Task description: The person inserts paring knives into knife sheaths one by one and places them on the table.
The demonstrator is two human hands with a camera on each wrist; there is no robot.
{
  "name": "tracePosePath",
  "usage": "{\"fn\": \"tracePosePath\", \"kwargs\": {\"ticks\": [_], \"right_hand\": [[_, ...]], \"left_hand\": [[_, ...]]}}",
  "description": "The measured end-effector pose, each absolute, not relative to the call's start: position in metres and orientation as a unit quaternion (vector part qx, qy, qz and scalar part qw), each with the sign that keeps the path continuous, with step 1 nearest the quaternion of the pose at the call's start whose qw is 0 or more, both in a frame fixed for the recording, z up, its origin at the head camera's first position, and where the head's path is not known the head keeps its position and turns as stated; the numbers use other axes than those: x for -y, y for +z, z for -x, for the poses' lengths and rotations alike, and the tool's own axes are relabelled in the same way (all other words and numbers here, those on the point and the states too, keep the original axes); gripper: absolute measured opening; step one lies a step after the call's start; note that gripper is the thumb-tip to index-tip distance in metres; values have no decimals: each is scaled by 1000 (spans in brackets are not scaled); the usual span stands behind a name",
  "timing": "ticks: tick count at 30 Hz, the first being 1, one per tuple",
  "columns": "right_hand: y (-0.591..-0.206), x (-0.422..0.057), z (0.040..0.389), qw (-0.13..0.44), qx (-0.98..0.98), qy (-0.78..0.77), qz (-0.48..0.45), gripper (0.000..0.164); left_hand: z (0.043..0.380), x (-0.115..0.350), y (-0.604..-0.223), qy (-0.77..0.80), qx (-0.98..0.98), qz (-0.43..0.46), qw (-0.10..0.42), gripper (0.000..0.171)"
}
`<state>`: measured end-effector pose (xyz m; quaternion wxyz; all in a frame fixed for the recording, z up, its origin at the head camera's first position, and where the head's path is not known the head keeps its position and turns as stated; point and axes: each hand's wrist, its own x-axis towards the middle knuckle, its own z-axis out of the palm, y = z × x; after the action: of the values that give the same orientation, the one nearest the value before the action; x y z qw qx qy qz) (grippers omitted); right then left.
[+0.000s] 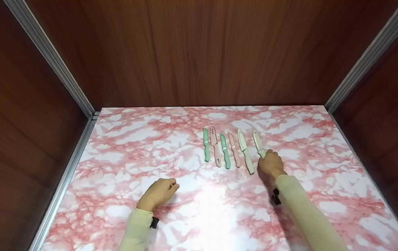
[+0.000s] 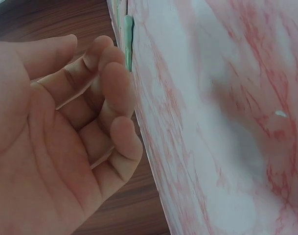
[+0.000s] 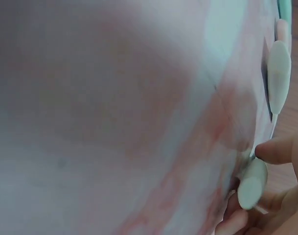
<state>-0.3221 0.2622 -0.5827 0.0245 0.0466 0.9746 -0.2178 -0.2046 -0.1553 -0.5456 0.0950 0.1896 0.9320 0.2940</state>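
Observation:
Several knives lie side by side on the table, blades pointing to the far side. At the row's right end is a cream knife (image 1: 257,140); my right hand (image 1: 271,164) pinches its handle (image 3: 252,185) between thumb and fingers. Just left of it lies a larger cream knife (image 1: 245,151), then a small pink knife (image 1: 234,150), a curved green knife (image 1: 224,150), a pink knife with holes in its blade (image 1: 215,145) and a straight green knife (image 1: 206,144). My left hand (image 1: 159,193) hovers nearer me, fingers loosely curled around nothing.
The table (image 1: 132,146) has a red-and-white marbled top with a bright glare near its front middle. Dark wood panels (image 1: 199,52) stand at the back and both sides, joined by metal corner posts (image 1: 54,59).

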Motion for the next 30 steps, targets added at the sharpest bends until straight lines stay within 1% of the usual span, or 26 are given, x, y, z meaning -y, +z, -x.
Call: {"fn": "tracePosePath", "kwargs": {"ticks": [6,13,22,25,30], "right_hand": [[-583,-259,325,23,-973,-227,-25,34],[-581,-259,326,20,-972,-231,-33,35],[-578,-261,325,12,-971,-233,-44,38],[-577,-260,324,12,-971,-234,-48,41],[-574,-258,319,20,-973,-222,-60,50]], "left_hand": [[206,155,-545,297,-930,-186,109,28],[207,151,-544,300,-928,-187,115,28],[206,148,-543,302,-927,-182,128,29],[206,147,-542,304,-927,-181,128,28],[209,142,-538,295,-937,-163,94,20]]}}
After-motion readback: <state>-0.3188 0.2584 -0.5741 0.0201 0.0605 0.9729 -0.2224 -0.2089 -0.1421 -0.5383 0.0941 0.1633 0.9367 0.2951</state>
